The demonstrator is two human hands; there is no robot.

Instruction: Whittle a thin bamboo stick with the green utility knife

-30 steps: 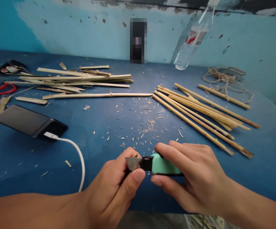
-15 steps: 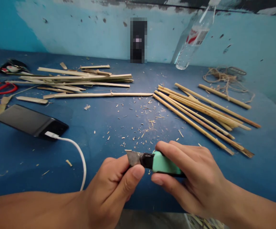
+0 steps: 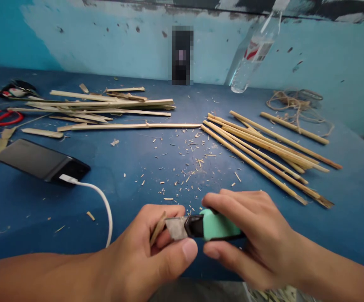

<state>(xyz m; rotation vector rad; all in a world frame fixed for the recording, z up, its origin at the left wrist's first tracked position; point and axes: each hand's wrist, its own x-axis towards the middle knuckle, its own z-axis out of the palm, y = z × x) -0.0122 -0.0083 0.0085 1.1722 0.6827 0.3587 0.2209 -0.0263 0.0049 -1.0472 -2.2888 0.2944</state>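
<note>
My right hand is closed round the teal and black handle of a utility knife, blade pointing left. The short, wide blade reaches in between the thumb and fingers of my left hand. Curled in that left hand is a short brown bamboo strip, its end close to the blade tip. Most of the strip is hidden by my palm and fingers. Small bamboo shavings lie scattered on the blue table beyond my hands.
Thin bamboo sticks fan out at the right, near a tangle of twine. Split strips lie at the back left, beside red-handled scissors. A phone with a white cable is at left. A bottle leans on the wall.
My left hand has opened its thumb away from its fingers, so the brown strip now shows. The knife has dropped slightly, its blade turned to show more of its flat side.
</note>
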